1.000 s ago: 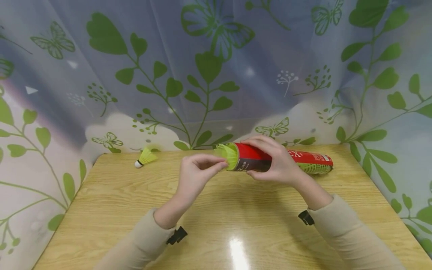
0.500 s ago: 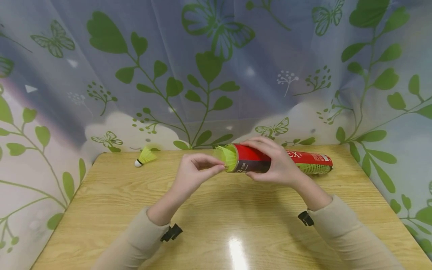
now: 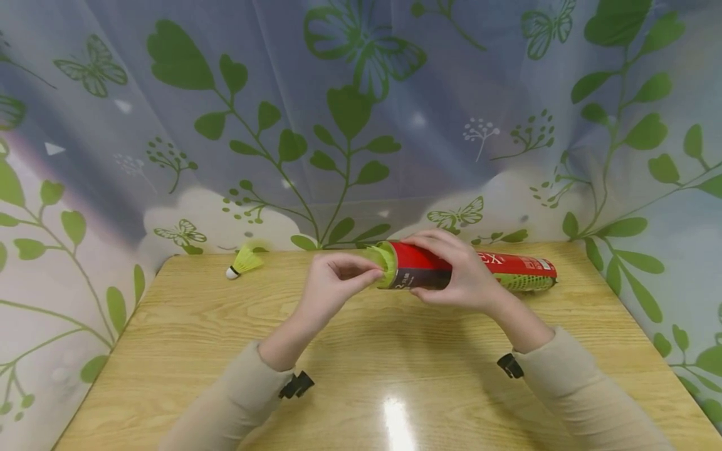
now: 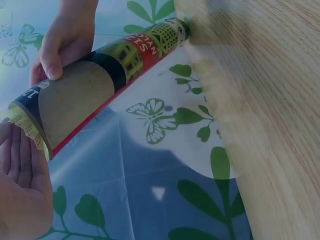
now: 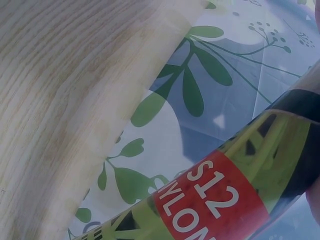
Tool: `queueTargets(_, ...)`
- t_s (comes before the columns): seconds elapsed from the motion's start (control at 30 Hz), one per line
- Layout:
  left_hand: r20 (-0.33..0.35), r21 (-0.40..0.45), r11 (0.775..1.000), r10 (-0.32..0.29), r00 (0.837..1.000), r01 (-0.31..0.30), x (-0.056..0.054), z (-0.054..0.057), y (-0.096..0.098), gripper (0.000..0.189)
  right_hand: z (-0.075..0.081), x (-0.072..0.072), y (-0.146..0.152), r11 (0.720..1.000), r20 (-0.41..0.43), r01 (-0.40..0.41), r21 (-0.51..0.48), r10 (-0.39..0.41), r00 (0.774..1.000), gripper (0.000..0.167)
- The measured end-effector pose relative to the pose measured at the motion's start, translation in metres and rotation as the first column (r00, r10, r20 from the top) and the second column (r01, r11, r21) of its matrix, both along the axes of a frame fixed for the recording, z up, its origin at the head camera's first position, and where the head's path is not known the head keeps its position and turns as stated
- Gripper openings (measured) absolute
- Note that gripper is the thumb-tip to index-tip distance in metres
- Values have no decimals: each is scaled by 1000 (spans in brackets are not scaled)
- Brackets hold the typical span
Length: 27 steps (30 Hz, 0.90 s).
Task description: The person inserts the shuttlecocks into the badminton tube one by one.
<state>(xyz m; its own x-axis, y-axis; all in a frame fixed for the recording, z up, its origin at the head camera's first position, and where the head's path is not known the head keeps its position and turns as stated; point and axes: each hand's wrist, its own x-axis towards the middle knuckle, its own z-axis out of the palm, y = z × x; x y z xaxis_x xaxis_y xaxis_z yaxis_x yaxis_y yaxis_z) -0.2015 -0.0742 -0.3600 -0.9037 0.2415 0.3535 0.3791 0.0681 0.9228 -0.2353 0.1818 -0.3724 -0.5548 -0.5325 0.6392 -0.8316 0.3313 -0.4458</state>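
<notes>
My right hand [image 3: 464,270] grips a red and dark shuttlecock tube [image 3: 407,260] from above, near its open left end. The tube lies sideways with its far end over the back right of the table. At the mouth, a yellow-green shuttlecock [image 3: 387,258] pokes out, skirt outward. Thumb and forefinger of my left hand [image 3: 333,285] pinch the edge of that skirt. In the left wrist view, the skirt [image 4: 26,129] shows at the rim beside the left fingers. The right wrist view shows the tube's red label [image 5: 212,197] close up.
A yellow shuttlecock with a white base [image 3: 242,263] lies at the back left of the wooden table [image 3: 361,369]. Behind the table's back edge hangs a curtain [image 3: 361,156] with green leaves and butterflies.
My left hand drew slightly left, then came back right to the tube's mouth. The skirt now sticks out a little less. The right hand and the tube have barely moved.
</notes>
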Motion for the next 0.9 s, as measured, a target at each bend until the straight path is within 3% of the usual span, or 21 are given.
queueTargets(0.3, -11, -21, 1000, 9, 1000, -9, -3, 1, 5, 10, 1, 1, 0, 1000, 7, 25, 14, -25, 1000, 71)
queueTargets(0.53, -57, -78, 996, 29, 998, -33, -1, 2, 8, 9, 0, 1, 0, 1000, 7, 29, 10, -30, 1000, 71)
queueTargets(0.9, -113, -96, 994, 47, 993, -57, 0, 1, 11, 7, 0, 1, -1, 1000, 8, 27, 15, -27, 1000, 71)
